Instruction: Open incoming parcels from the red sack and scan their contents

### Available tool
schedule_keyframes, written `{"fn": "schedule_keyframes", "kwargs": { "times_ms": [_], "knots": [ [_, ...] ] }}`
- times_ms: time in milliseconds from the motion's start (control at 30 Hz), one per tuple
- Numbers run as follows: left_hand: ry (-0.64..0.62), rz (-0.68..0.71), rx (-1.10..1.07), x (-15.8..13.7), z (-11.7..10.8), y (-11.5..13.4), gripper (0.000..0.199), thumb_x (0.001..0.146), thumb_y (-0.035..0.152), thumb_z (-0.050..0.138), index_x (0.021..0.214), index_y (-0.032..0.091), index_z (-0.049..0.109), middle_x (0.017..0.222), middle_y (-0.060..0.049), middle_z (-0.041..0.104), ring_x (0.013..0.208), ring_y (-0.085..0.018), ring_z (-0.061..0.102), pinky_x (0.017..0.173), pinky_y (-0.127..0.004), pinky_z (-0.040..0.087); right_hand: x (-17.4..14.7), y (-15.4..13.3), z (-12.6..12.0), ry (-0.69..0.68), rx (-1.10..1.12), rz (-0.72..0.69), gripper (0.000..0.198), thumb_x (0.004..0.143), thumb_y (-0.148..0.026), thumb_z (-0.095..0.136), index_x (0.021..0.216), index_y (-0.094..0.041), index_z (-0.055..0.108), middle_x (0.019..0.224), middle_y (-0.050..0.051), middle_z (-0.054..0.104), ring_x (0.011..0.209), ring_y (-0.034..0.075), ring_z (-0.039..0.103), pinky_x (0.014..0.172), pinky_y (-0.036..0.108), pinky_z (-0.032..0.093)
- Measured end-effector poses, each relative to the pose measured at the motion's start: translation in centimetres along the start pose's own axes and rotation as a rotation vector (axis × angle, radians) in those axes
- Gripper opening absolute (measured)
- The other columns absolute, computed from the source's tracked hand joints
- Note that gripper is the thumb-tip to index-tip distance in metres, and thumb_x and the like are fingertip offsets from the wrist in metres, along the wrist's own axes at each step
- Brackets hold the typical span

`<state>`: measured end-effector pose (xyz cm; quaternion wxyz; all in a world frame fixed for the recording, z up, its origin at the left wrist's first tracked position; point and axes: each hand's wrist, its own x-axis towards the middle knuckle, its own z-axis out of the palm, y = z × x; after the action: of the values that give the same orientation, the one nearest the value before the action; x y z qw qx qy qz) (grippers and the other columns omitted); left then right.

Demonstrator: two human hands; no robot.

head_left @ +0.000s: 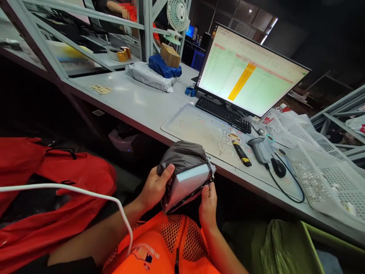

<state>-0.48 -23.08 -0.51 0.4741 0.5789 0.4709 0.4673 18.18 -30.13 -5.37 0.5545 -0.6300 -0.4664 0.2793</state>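
Note:
A dark grey plastic mailing bag (185, 154) is held in front of my chest, just off the desk's front edge. Through its opening a pale, box-shaped item (189, 180) shows, light blue on top. My left hand (156, 186) grips the bag's left side, thumb on top. At the right lower edge, my right hand (208, 203) pinches the bag near the opening. Beyond the bag, on the desk mat (194, 125), lie a black and yellow box cutter (242, 153) and a grey barcode scanner (259, 150).
A monitor (248, 72), keyboard (224, 114) and mouse (278, 168) stand on the desk. White perforated baskets (322, 175) are at the right. Wrapped parcels (154, 76) and a small carton (170, 55) lie at the back. A red bag (94, 179) is at left, a green bin (308, 243) at lower right.

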Motion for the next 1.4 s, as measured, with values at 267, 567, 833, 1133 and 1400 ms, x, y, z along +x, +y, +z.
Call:
{"fn": "schedule_keyframes", "kwargs": {
  "times_ms": [267,567,833,1133,1400],
  "knots": [
    [-0.158,-0.177,-0.034,-4.2,0.4,-3.7,0.059,0.089,0.067,0.059,0.058,0.019,0.045,0.056,0.002,0.040,0.055,-0.011,0.035,0.051,-0.025,0.032,-2.4,2.0,-2.2,-0.274,0.307,0.163,0.056,0.091,-0.070,0.069,0.108,-0.017,0.077,0.104,0.009,0.075,0.097,0.026,0.067,0.090,0.034,0.052],
    [-0.578,-0.712,-0.298,-5.9,-1.5,-7.5,0.055,0.063,0.061,0.090,0.081,0.011,0.075,0.077,-0.009,0.073,0.065,-0.019,0.064,0.066,-0.030,0.051,-8.6,0.7,-1.7,-0.401,0.254,0.048,0.057,0.097,-0.063,0.061,0.062,-0.018,0.054,0.062,-0.001,0.046,0.060,0.012,0.037,0.057,0.027,0.032],
    [-0.005,-0.088,0.318,-1.5,-2.1,-6.2,0.033,0.082,0.047,0.075,0.095,0.017,0.076,0.096,-0.011,0.077,0.093,-0.027,0.069,0.090,-0.038,0.053,-6.5,0.5,0.1,-0.167,0.156,0.108,0.065,0.088,-0.076,0.061,0.059,-0.024,0.035,0.057,-0.005,0.029,0.056,0.010,0.025,0.051,0.027,0.023],
    [-0.611,0.426,0.996,-7.3,-1.7,-0.7,0.107,0.072,0.050,0.092,0.162,0.021,0.042,0.161,-0.016,0.049,0.137,-0.037,0.051,0.113,-0.049,0.047,-3.4,2.2,-0.3,-0.251,0.091,0.141,0.061,0.084,-0.075,0.060,0.058,-0.022,0.046,0.058,-0.003,0.040,0.057,0.011,0.032,0.053,0.027,0.026],
    [-0.532,0.510,1.009,-8.7,-4.4,-1.2,0.075,0.089,0.054,0.079,0.147,0.012,0.055,0.128,-0.017,0.067,0.112,-0.033,0.060,0.099,-0.044,0.054,-3.6,2.7,-2.9,0.034,-0.148,0.046,0.062,0.088,-0.074,0.052,0.054,-0.024,0.036,0.056,-0.004,0.033,0.057,0.012,0.031,0.055,0.029,0.026]
  ]
}}
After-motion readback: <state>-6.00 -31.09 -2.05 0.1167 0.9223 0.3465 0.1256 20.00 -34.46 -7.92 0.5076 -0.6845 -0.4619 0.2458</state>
